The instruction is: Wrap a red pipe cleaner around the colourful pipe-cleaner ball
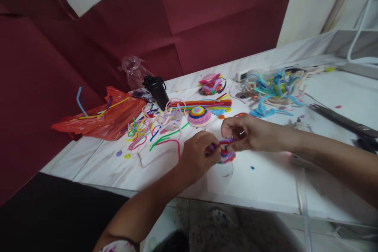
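Over the white table, both my hands work on a small multicoloured craft piece (226, 156) with purple, red and blue bands, which look like coiled fuzzy strands. My left hand (199, 150) is closed with its fingertips pinching the piece's left side. From the right, my right hand (251, 133) pinches its upper right edge, thumb and fingers bent. Fingers cover much of the piece. Just behind my hands sits a domed coil (199, 117) in rings of pink, blue, orange and yellow. Beneath the piece lies a pale sheet (220, 177).
Loose pipe cleaners (165, 141) and a red plastic bag (118, 114) spread on the left. A black bottle-like object (156, 91) leans behind them. Another colourful craft piece (212, 84) stands at the back. At right are tangled blue strands (277, 86) and a dark long-bladed tool (342, 120).
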The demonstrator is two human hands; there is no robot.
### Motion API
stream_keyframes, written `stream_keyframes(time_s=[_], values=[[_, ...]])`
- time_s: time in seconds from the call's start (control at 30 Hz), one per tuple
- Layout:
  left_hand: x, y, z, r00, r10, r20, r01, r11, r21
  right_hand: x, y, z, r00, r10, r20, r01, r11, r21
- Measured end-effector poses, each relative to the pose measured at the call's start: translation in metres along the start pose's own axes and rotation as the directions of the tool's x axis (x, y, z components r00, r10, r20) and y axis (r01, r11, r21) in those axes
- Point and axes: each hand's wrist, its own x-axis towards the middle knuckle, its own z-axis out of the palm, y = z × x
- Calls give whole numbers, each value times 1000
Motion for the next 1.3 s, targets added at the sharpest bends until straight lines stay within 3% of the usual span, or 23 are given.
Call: stream_keyframes(time_s=[0.2, 0.47, 0.77, 0.9, 1.1, 1.3], values=[[-1, 1, 0, 1000, -20, -13, 19, 1000, -11, -8, 7, 6, 993, -70, -92, 68, 997, -26], [0, 1, 0, 1000, -14, -7, 14, 1000, -25, -6, 12, 4, 999, 8, -44, 0, 986, 166], [-1, -1, 3, 1000, 18, -24, -18, 1000, -25, -2, 12, 7, 993, 75, -88, -54, 973, 223], [0, 0, -2, 1000, 1, 15, -1, 1000, -17, 0, 11, 6, 992, 113, -64, -93, 962, 256], [2, -11, -11, 969, 197, 147, -189, 980, -69, 3, 13, 2, 992, 119, -27, -106, 948, 301], [4, -19, -19, 944, 228, 240, -218, 974, -68, 6, 13, 3, 992, 129, -14, -118, 943, 311]])
